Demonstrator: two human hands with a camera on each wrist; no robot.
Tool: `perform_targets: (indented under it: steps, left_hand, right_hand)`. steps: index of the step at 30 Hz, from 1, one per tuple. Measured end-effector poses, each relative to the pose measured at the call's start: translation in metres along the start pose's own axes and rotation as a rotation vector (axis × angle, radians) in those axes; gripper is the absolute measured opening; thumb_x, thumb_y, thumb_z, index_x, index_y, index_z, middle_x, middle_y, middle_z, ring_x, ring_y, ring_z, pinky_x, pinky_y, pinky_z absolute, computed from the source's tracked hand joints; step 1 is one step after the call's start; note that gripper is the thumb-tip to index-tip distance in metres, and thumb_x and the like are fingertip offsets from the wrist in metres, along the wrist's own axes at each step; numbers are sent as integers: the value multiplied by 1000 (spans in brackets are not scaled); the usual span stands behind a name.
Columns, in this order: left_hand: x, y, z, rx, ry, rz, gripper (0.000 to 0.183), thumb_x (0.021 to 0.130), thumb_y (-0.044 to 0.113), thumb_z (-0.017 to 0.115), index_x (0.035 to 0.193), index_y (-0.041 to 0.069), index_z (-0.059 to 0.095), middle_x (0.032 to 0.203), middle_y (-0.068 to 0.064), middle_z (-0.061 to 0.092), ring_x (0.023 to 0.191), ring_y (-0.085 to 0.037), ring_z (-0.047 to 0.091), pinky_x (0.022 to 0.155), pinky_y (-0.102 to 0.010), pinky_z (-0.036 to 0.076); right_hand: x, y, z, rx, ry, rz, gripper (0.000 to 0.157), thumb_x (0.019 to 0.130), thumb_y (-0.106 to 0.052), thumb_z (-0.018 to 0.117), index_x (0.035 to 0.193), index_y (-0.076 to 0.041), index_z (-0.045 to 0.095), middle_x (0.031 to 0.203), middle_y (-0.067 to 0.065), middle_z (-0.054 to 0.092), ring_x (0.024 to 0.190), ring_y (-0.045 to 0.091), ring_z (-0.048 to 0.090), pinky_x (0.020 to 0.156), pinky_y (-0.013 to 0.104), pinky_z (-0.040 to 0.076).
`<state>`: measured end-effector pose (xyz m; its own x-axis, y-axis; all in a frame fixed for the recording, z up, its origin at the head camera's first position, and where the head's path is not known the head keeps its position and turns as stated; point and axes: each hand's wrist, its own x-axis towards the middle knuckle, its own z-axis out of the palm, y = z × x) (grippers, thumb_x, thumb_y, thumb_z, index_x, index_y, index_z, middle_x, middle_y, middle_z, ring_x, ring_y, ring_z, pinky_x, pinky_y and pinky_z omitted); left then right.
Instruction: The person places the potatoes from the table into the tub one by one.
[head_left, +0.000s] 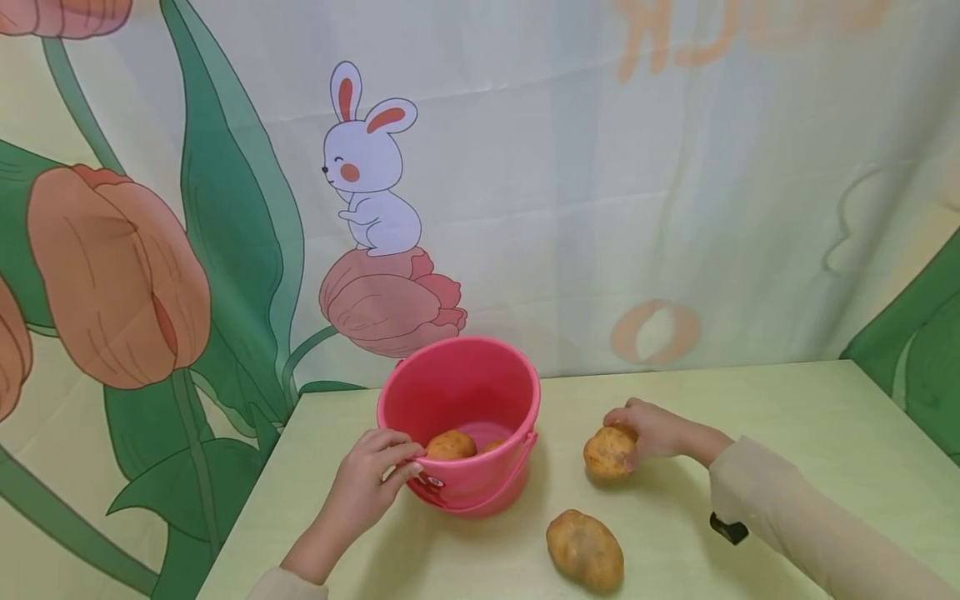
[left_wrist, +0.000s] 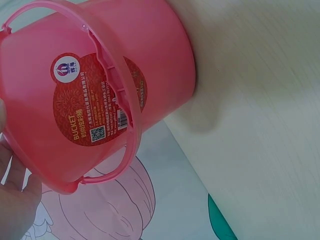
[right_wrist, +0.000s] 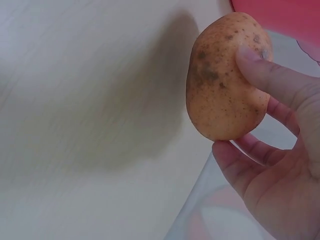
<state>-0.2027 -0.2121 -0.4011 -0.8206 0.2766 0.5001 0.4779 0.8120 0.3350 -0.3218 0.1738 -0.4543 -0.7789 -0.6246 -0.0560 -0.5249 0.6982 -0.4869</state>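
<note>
A pink plastic bucket (head_left: 480, 492) tilts a little toward the left hand (head_left: 367, 479), whose fingers and thumb pinch its near left rim. In the left wrist view the bucket's side bears a red round label (left_wrist: 75, 107), and the handle hangs down across it. Inside the bucket lies a potato (head_left: 451, 445), with part of a second one showing beside it. To the right of the bucket, the right hand (head_left: 656, 432) grips a potato (head_left: 608, 454) between thumb and fingers. The right wrist view shows dark specks on this potato's skin.
Another potato (head_left: 585, 550) lies on the pale table (head_left: 810, 425), near its front and right of the bucket. Behind the table hangs a cloth (head_left: 525, 208) printed with tulips and a white rabbit. A black strap (head_left: 727, 528) shows under the right sleeve.
</note>
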Motion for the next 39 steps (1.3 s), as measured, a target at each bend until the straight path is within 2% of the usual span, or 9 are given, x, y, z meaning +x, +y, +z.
perform_targets:
  steps: [10, 25, 34, 39]
  left_hand:
    - [0, 0, 0, -2, -4, -6, 22, 69, 14, 74, 91, 15, 70, 90, 7, 60, 90, -9, 50, 69, -23, 52]
    - [0, 1, 0, 2, -4, -11, 22, 69, 15, 73, 91, 15, 70, 90, 7, 60, 90, -9, 49, 69, -22, 52]
    - [0, 0, 0, 7, 3, 5, 22, 69, 15, 74, 91, 15, 70, 90, 7, 60, 90, -9, 49, 70, -23, 52]
    - [0, 0, 0, 11, -3, -1, 22, 69, 15, 73, 91, 16, 70, 90, 7, 60, 90, -9, 50, 70, -23, 52]
  right_hand:
    - [-2, -2, -11, 18, -7, 32, 55, 57, -12, 80, 107, -4, 56, 90, 9, 48, 82, 19, 46, 76, 38, 42]
    - [-1, -14, -34, -32, -5, 9, 57, 58, -14, 80, 109, -3, 56, 91, 9, 48, 81, 19, 47, 74, 35, 42]
    - [1, -21, -38, -37, -12, 10, 59, 60, -16, 79, 112, -2, 55, 90, 8, 48, 80, 17, 46, 72, 33, 42]
    - [2, -25, -40, -56, -12, -16, 59, 60, -17, 79, 112, -2, 55, 91, 8, 50, 80, 17, 46, 72, 31, 41]
